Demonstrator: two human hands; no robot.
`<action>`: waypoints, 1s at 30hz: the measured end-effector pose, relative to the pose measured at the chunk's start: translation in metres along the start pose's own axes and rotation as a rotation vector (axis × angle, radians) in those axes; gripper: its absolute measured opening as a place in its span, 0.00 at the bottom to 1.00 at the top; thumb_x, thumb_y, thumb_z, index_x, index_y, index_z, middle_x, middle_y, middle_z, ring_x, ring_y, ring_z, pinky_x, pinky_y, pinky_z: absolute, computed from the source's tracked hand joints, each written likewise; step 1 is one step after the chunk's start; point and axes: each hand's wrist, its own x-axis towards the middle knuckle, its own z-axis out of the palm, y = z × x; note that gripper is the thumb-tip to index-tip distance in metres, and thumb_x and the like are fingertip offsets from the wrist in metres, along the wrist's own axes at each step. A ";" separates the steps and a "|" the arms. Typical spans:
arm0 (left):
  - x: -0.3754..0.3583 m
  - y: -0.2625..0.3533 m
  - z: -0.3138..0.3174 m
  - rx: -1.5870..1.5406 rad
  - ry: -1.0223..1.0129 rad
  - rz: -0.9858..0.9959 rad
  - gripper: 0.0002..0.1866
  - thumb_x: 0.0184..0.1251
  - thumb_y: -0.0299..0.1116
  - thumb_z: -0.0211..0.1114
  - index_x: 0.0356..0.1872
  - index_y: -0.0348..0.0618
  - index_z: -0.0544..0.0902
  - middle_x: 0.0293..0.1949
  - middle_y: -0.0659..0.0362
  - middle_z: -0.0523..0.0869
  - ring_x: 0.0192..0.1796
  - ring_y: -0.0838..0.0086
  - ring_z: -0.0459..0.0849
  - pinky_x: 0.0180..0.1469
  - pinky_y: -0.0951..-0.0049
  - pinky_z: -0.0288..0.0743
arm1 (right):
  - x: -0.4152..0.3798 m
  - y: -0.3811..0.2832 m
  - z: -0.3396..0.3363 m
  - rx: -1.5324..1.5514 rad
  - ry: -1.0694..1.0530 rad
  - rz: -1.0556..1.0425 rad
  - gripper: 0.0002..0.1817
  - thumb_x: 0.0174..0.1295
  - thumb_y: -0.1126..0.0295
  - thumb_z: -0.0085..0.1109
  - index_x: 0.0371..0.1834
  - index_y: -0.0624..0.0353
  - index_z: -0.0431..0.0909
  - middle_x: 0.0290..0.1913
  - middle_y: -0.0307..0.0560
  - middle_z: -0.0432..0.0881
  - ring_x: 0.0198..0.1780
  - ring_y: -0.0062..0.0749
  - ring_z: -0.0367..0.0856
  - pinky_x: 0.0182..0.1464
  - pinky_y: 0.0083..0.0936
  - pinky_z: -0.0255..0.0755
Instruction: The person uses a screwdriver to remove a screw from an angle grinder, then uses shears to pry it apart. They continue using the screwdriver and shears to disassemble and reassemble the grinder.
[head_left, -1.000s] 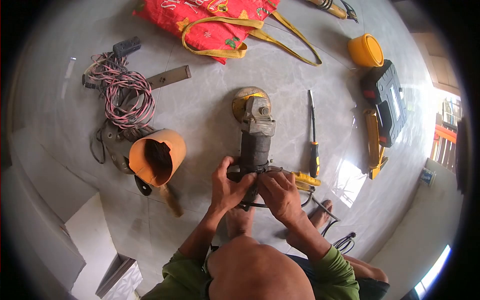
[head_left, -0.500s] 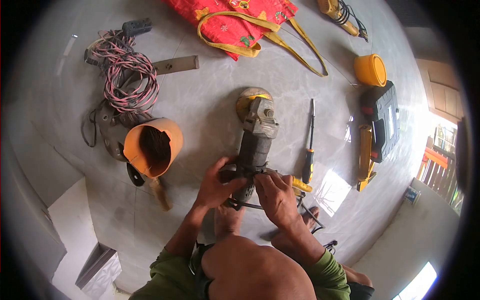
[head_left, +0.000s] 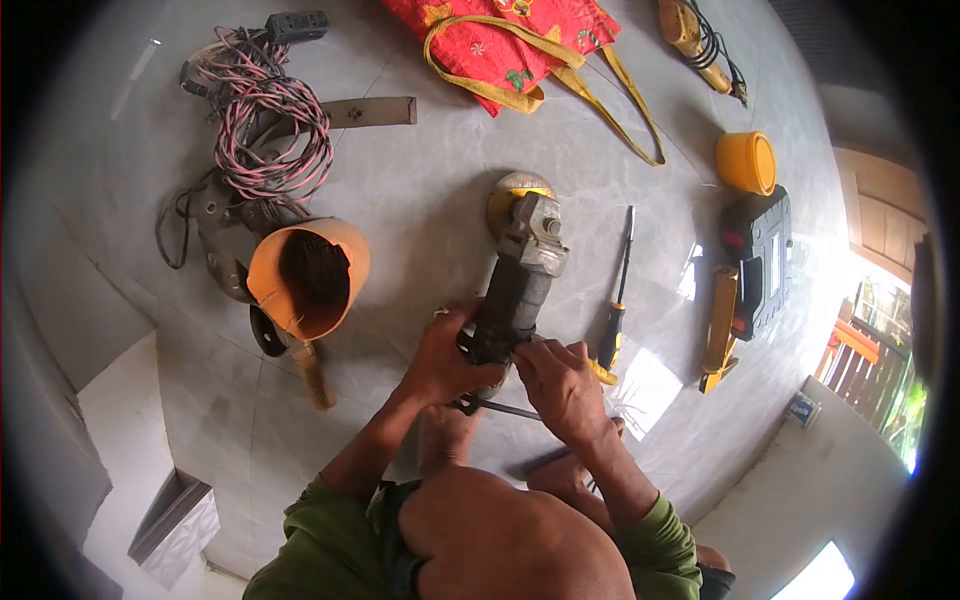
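Fingers of both hands, left hand and right hand, clasp the angle grinder.

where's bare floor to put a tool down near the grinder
Bare grey floor lies between the grey angle grinder and the orange plastic pipe piece, and between the grinder's disc and the red woven bag. Right of the black-handled screwdriver it is crowded.

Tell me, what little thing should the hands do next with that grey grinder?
Probably keep the left hand steady on the dark grey angle grinder while the right hand works at its rear end, since both hands meet there and the grinder lies on the grey floor.
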 end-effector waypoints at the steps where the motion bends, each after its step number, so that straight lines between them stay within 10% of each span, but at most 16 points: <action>1: 0.000 0.002 0.000 0.008 0.001 -0.007 0.40 0.37 0.37 0.78 0.60 0.37 0.79 0.49 0.48 0.84 0.50 0.60 0.86 0.52 0.63 0.81 | 0.001 -0.001 -0.001 -0.008 -0.008 -0.008 0.06 0.65 0.70 0.67 0.43 0.56 0.84 0.36 0.46 0.87 0.32 0.44 0.80 0.43 0.34 0.69; 15: -0.004 0.009 0.007 -0.097 0.002 -0.038 0.41 0.38 0.40 0.81 0.58 0.31 0.80 0.46 0.49 0.86 0.44 0.64 0.88 0.48 0.66 0.84 | 0.008 -0.002 -0.021 -0.086 -0.192 -0.002 0.06 0.66 0.69 0.64 0.42 0.59 0.82 0.36 0.48 0.86 0.35 0.51 0.82 0.45 0.42 0.75; 24: -0.006 0.005 0.020 -0.065 0.066 0.023 0.44 0.40 0.40 0.84 0.61 0.30 0.77 0.48 0.48 0.86 0.44 0.65 0.89 0.47 0.67 0.84 | 0.001 -0.017 -0.001 0.361 -0.014 0.516 0.11 0.67 0.69 0.59 0.35 0.68 0.81 0.27 0.58 0.85 0.30 0.46 0.87 0.35 0.36 0.77; 26: -0.006 0.003 0.019 -0.059 0.045 0.022 0.44 0.42 0.39 0.85 0.63 0.31 0.76 0.50 0.49 0.85 0.45 0.69 0.88 0.47 0.68 0.84 | 0.006 -0.022 0.000 0.487 0.028 0.666 0.14 0.68 0.69 0.61 0.33 0.72 0.83 0.21 0.48 0.84 0.22 0.26 0.84 0.29 0.25 0.75; 30: -0.005 -0.011 0.020 0.030 0.091 0.097 0.43 0.40 0.42 0.84 0.60 0.33 0.78 0.46 0.46 0.85 0.47 0.59 0.88 0.47 0.63 0.84 | 0.002 -0.024 0.006 0.696 0.042 0.805 0.14 0.69 0.68 0.60 0.33 0.72 0.84 0.23 0.45 0.85 0.23 0.24 0.82 0.28 0.23 0.74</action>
